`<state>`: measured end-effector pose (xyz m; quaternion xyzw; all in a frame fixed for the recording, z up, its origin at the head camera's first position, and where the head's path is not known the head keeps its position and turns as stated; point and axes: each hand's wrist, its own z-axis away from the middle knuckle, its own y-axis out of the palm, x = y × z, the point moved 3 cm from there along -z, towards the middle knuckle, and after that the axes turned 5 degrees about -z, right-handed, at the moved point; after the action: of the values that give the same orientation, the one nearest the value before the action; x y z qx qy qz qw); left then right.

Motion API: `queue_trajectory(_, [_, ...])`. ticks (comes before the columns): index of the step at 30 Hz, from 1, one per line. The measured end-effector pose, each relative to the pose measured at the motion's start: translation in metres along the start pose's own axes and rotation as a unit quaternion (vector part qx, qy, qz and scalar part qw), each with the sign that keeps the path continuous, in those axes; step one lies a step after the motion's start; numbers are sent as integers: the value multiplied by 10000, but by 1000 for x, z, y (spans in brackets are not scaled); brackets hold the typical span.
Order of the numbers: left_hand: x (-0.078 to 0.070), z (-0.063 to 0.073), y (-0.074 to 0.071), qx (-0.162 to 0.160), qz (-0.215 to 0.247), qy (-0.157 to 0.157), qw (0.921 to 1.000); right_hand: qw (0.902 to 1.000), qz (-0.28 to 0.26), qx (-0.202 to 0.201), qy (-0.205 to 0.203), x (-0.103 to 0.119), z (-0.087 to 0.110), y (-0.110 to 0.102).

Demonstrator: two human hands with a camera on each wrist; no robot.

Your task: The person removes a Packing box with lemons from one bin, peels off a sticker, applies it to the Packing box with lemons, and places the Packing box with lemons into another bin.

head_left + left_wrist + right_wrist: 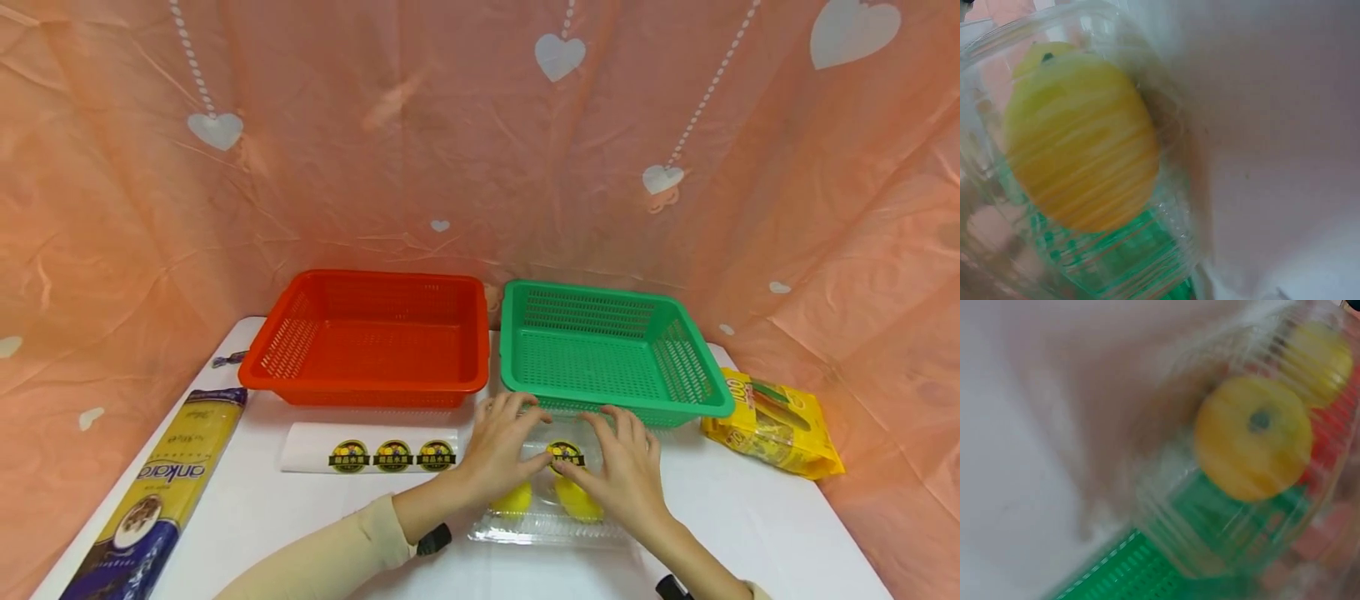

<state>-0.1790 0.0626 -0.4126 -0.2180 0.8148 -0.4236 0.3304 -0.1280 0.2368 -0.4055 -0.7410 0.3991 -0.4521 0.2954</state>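
A clear plastic box (pixel 551 533) stands before me at the table's near side, with yellow-orange fruits (pixel 577 500) inside. On its lid sits a round black-and-yellow sticker (pixel 566 454). My left hand (pixel 498 450) lies over the lid's left part, fingers bent forward, thumb at the sticker's left edge. From the other side my right hand (pixel 626 467) spreads over the lid, its thumb on the sticker's lower edge. Through the box wall, the left wrist view shows a large fruit (pixel 1082 144); a rounder fruit (pixel 1254 437) with a dark stem end appears in the right wrist view.
Behind the box are a red basket (pixel 367 386) and a green basket (pixel 615 402). A white strip with several stickers (pixel 392 455) lies left of the box. Spaghetti packaging (pixel 161 492) lies far left, near a small wrapped item (pixel 228 359); a yellow packet (pixel 776 425) is at right.
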Motion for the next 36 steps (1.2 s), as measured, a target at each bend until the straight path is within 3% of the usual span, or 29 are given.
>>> queue_trajectory(4, [0, 1, 2, 140, -182, -190, 9996, 9962, 193, 617, 584, -2, 1, -2])
queue_trajectory(9, [-1, 2, 4, 331, -692, -413, 9962, 9832, 421, 1348, 1160, -9, 0, -2])
queue_trajectory(12, [0, 0, 5, 523, -932, -691, 9919, 9761, 564, 1555, 1408, -16, -1, -3])
queue_trajectory(16, [1, -5, 6, 620, -1057, -955, 9879, 9714, 498, 1617, 1666, -25, -1, -4])
queue_trajectory(21, [4, -11, 7, 588, -1123, -1164, 9851, 9731, 474, 1551, 1638, -27, -2, -4])
queue_trajectory(25, [5, -12, 6, 608, -909, -1238, 9863, 9747, 473, 1472, 1613, -26, -4, -4])
queue_trajectory(32, [10, -9, 5, 617, -257, -1084, 9919, 9772, 275, 1479, 1501, -28, -2, -5])
queue_trajectory(36, [13, -8, 5, 767, -182, -947, 9924, 9761, 260, 1603, 1447, -29, 0, -6])
